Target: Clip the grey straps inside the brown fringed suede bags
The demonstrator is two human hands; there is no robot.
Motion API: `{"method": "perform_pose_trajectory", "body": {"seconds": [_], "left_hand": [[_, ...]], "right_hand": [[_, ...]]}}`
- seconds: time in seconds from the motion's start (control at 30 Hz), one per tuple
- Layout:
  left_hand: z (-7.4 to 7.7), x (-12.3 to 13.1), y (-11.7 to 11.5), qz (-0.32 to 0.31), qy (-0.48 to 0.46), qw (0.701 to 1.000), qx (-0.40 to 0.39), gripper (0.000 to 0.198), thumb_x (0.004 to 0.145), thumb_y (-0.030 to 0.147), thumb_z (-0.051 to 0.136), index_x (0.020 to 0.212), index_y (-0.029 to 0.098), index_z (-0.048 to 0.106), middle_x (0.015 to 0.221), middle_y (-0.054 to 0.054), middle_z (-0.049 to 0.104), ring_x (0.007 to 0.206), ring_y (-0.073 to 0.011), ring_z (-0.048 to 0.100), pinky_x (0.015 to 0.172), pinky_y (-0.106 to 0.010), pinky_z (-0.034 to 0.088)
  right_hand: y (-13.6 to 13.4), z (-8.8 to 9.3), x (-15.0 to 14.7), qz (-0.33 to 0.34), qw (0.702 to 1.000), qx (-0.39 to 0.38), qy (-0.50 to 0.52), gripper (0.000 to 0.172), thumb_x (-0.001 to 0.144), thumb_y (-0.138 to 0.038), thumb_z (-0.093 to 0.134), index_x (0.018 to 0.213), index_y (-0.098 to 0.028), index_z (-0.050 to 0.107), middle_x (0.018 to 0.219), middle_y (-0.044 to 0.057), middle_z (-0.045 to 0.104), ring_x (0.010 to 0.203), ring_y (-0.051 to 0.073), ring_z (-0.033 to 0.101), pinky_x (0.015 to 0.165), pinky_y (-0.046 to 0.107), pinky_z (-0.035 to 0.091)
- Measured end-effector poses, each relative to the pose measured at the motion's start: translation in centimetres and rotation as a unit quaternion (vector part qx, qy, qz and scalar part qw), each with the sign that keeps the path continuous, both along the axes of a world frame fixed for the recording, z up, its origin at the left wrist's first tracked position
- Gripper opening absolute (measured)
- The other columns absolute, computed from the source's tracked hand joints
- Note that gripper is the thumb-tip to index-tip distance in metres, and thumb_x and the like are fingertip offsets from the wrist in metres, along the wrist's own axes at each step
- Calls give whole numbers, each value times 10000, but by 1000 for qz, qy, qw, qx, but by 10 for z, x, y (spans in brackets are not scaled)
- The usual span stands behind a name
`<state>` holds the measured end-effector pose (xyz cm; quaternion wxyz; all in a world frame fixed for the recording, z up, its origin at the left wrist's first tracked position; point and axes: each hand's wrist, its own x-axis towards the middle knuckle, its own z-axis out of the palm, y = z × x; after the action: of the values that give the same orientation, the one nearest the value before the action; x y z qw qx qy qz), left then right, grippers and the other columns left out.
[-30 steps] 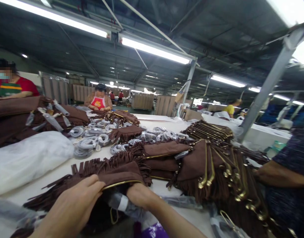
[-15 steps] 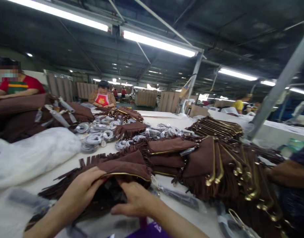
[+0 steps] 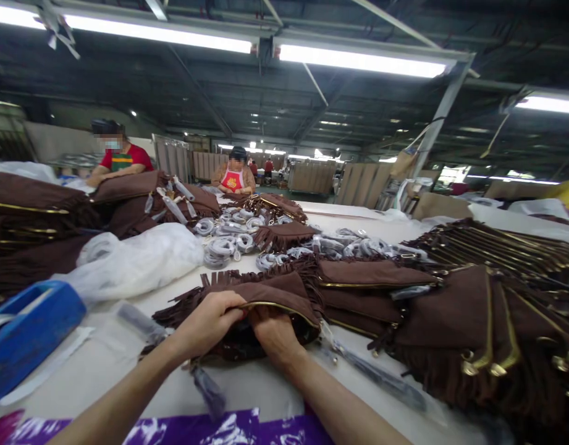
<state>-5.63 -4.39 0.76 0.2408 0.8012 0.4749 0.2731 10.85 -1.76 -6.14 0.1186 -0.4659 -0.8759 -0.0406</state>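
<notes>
A brown fringed bag (image 3: 275, 293) with a gold zipper lies open-mouthed in front of me on the white table (image 3: 265, 386). My left hand (image 3: 205, 324) pinches the upper edge of the bag's opening at its left end. My right hand (image 3: 277, 337) has its fingers pushed into the dark opening under the zipper, so the fingertips are hidden. Both hands are closed on the bag.
Stacks of similar brown fringed bags (image 3: 474, 321) fill the right side and far left (image 3: 29, 216). Wrapped grey strap coils (image 3: 223, 244) and a clear plastic sack (image 3: 136, 259) lie mid-table. A blue object (image 3: 27, 330) sits at left. Two people (image 3: 232, 176) work across the table.
The view has swung left and pulled back, bringing the blue object and left stack into sight. My right hand went from the bag's front into its opening; my left still grips the edge.
</notes>
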Motion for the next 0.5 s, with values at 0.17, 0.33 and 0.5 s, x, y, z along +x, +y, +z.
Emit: {"method": "perform_pose_trajectory", "body": {"seconds": [0.17, 0.33, 0.5], "left_hand": [[-17, -32, -6, 26, -39, 997, -67, 283, 791, 277, 502, 985, 180, 684, 964, -27, 725, 904, -196, 638, 830, -282, 483], [-37, -79, -34, 107, 7, 994, -12, 268, 824, 241, 417, 939, 198, 655, 949, -42, 708, 922, -212, 630, 836, -304, 488], [-48, -89, -62, 60, 75, 995, -39, 270, 808, 162, 397, 939, 216, 627, 953, -35, 663, 886, -190, 608, 799, -266, 475]], "right_hand": [[1, -6, -6, 6, 999, -39, 23, 461, 900, -64, 440, 1321, -219, 546, 1217, 104, 666, 1041, 230, 642, 1021, 392, 430], [-15, -3, 24, 18, 990, -121, 76, 523, 835, -83, 501, 1342, -207, 536, 1266, 108, 645, 1146, 254, 600, 1008, 365, 441], [-23, 8, 46, 75, 975, -146, 149, 537, 802, -83, 510, 1320, -218, 555, 1348, 92, 588, 1234, 243, 531, 1050, 358, 386]]}}
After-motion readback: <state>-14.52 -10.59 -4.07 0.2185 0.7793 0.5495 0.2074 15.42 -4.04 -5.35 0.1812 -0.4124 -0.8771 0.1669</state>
